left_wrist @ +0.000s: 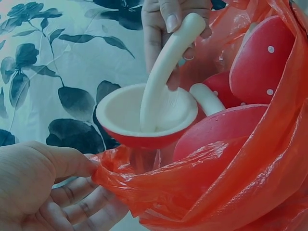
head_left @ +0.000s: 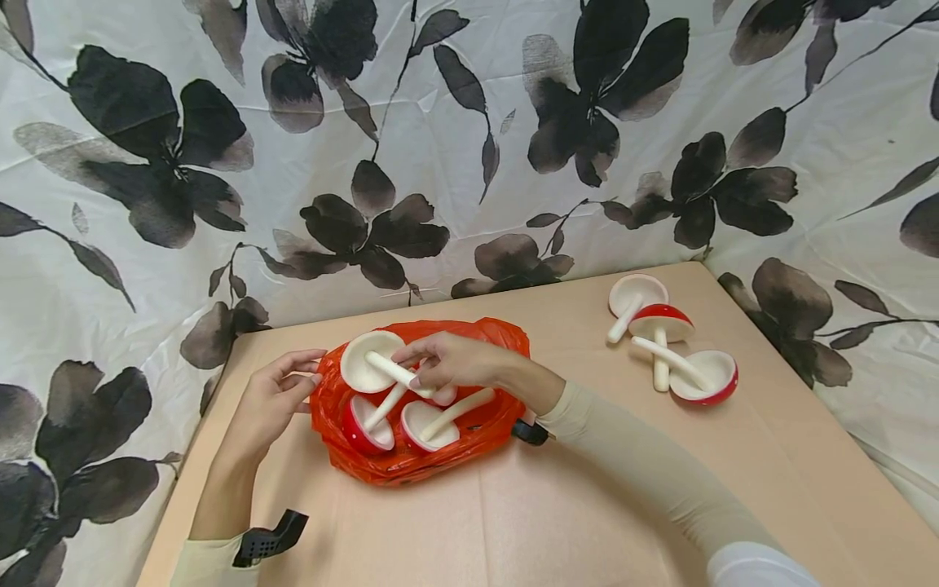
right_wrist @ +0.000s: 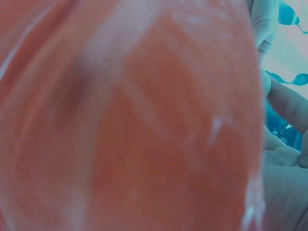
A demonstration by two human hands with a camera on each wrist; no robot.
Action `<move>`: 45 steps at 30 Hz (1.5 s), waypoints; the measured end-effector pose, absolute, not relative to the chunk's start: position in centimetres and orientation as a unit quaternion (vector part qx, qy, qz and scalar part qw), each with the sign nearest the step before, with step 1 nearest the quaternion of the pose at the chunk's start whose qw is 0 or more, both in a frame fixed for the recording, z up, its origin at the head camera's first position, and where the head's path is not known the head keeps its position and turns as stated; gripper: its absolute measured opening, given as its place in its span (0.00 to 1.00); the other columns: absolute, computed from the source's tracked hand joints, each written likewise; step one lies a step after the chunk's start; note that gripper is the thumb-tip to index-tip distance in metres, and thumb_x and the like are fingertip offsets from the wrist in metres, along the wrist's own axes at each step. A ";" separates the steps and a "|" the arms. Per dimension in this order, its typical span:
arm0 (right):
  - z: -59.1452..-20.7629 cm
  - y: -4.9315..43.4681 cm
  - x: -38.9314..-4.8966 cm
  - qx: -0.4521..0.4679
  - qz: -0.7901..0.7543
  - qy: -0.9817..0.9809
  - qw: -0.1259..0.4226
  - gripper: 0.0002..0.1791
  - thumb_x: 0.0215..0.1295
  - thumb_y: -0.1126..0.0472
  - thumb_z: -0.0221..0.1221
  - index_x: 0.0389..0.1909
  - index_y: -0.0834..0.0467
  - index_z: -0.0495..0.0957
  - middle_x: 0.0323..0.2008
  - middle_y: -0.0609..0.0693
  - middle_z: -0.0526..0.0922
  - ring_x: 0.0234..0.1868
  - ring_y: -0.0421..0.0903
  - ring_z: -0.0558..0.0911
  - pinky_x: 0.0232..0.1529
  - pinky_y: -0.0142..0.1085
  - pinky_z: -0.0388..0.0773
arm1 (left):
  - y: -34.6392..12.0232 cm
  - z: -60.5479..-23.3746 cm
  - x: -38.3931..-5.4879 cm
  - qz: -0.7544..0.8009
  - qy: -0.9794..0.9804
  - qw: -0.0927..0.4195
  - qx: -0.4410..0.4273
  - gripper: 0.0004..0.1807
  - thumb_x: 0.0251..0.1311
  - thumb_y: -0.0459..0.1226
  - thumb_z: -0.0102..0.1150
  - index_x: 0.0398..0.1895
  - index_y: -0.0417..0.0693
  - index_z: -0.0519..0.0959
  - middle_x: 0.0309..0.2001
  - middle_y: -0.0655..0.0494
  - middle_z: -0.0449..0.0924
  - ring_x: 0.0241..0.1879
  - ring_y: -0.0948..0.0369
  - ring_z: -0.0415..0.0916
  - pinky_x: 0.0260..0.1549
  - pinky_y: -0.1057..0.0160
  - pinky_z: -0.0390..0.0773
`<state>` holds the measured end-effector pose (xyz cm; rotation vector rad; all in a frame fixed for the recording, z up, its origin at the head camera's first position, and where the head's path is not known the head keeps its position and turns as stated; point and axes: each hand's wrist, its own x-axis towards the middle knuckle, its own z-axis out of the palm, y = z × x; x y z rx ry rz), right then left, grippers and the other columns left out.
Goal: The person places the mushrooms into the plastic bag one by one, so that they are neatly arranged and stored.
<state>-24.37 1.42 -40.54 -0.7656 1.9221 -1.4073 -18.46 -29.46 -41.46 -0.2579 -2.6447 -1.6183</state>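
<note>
A red plastic bag (head_left: 487,428) lies opened out on the table with several toy mushrooms in it. My right hand (head_left: 462,360) grips the stem of one mushroom (head_left: 364,363), its white hollow underside facing up at the bag's left side. Below it in the bag rest another mushroom (head_left: 359,430) and a third one (head_left: 425,432), both with red caps. At the left rim, my left hand (head_left: 267,403) pinches the bag's edge between thumb and fingers, as the left wrist view shows. Red plastic (right_wrist: 168,125) covers most of the right wrist view, hiding the right hand's grip.
Three more toy mushrooms lie at the table's back right: a white-bottomed one (head_left: 641,292), a red-topped one (head_left: 663,316) and a tipped one (head_left: 715,379). A floral cloth (head_left: 469,155) hangs behind the wooden table (head_left: 579,505).
</note>
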 end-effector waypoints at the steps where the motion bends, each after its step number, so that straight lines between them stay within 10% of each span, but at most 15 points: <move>1: -40.5 1.3 -24.3 -0.292 -0.531 0.731 0.313 0.26 0.70 0.67 0.60 0.68 0.55 0.74 0.54 0.49 0.82 0.43 0.47 0.81 0.42 0.39 0.84 | -29.4 -41.5 -18.5 -0.520 -0.850 0.015 -0.082 0.20 0.74 0.32 0.50 0.66 0.38 0.73 0.51 0.35 0.78 0.40 0.64 0.85 0.34 0.61 0.88; 21: -41.0 -0.7 -24.5 -0.276 -0.516 0.759 0.287 0.25 0.69 0.70 0.61 0.66 0.60 0.75 0.57 0.51 0.82 0.56 0.47 0.81 0.52 0.34 0.82 | -29.3 -41.5 -18.7 -0.518 -0.852 0.018 -0.077 0.20 0.74 0.32 0.51 0.67 0.40 0.73 0.52 0.36 0.77 0.40 0.64 0.85 0.33 0.61 0.88; 45: -41.3 -0.2 -24.7 -0.302 -0.476 0.768 0.302 0.24 0.65 0.63 0.67 0.61 0.61 0.78 0.46 0.50 0.85 0.45 0.42 0.82 0.46 0.30 0.80 | -28.9 -41.4 -18.4 -0.506 -0.859 0.022 -0.069 0.20 0.74 0.31 0.51 0.67 0.40 0.73 0.52 0.37 0.78 0.41 0.64 0.85 0.34 0.62 0.88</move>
